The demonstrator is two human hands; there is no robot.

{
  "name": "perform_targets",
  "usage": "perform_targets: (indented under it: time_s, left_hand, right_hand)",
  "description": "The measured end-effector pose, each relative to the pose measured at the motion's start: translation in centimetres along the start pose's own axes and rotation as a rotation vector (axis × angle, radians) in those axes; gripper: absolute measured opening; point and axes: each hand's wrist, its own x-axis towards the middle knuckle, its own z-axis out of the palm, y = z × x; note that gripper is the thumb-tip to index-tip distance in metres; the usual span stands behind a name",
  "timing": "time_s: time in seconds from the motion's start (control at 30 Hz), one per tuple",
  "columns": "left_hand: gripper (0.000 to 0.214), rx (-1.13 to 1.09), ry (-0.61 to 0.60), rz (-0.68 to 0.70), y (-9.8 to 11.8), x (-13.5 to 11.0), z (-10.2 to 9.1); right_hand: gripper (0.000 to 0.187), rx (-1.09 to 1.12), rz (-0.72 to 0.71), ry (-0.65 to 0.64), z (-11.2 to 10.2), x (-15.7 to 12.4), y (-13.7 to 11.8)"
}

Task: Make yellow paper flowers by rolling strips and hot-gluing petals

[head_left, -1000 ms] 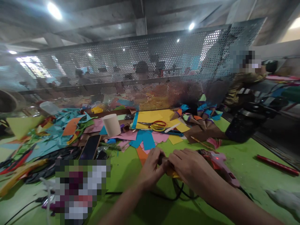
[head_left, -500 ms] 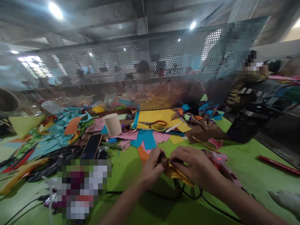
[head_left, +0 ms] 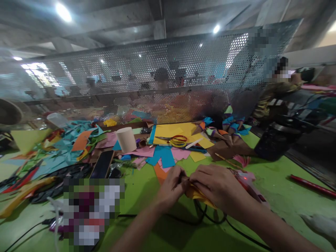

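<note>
My left hand (head_left: pixel 173 182) and my right hand (head_left: pixel 214 182) meet over the near middle of the green table. Between them is a folded piece of yellow paper (head_left: pixel 199 195), which hangs below my right fingers. Fingers of both hands are closed in a pinch at its upper left end. A small brown part shows at my left fingertips, largely covered. Just right of my right hand lies a pink glue gun (head_left: pixel 252 185) with a red light, partly behind the wrist.
Yellow sheets (head_left: pixel 170 129) with scissors (head_left: pixel 175 140) on them lie ahead, beside a paper roll (head_left: pixel 126 139). Brown paper cones (head_left: pixel 228 134) are at the back right, near a dark jug (head_left: pixel 274 138). A phone (head_left: pixel 102 164) lies left; a black cable (head_left: pixel 181 219) runs beneath my forearms.
My right fingers have shifted slightly, lying a little flatter over the yellow paper. My left hand stays nearly in place.
</note>
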Motion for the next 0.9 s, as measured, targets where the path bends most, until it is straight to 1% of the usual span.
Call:
perform_targets:
  time_s: [0.07, 0.23, 0.37, 0.47, 0.53, 0.7, 0.9]
  left_hand:
    - [0.024, -0.005, -0.006, 0.003, 0.11, -0.04, -0.09]
    - [0.017, -0.061, -0.021, -0.004, 0.19, -0.10, -0.42]
    - [0.013, -0.093, -0.047, -0.021, 0.09, 0.07, -0.53]
    - [0.013, -0.067, -0.056, -0.016, -0.03, 0.21, -0.52]
    - [0.014, -0.042, -0.060, -0.010, -0.05, 0.22, -0.56]
    - [0.021, 0.002, -0.061, 0.023, -0.04, -0.03, -0.66]
    - [0.027, 0.002, -0.066, 0.028, 0.19, -0.25, -0.42]
  right_hand:
    - [0.012, -0.012, 0.016, -0.006, 0.05, -0.07, -0.05]
    - [0.015, -0.010, 0.015, 0.035, -0.24, 0.01, -0.33]
    - [0.012, -0.033, -0.011, 0.008, -0.55, 0.09, -0.56]
    - [0.010, -0.059, -0.021, -0.018, -0.64, 0.12, -0.69]
    - [0.009, -0.070, -0.022, -0.026, -0.59, 0.12, -0.73]
    - [0.010, -0.066, -0.030, 0.002, -0.24, -0.04, -0.56]
    - [0.012, 0.046, 0.057, 0.036, 0.13, -0.18, -0.56]
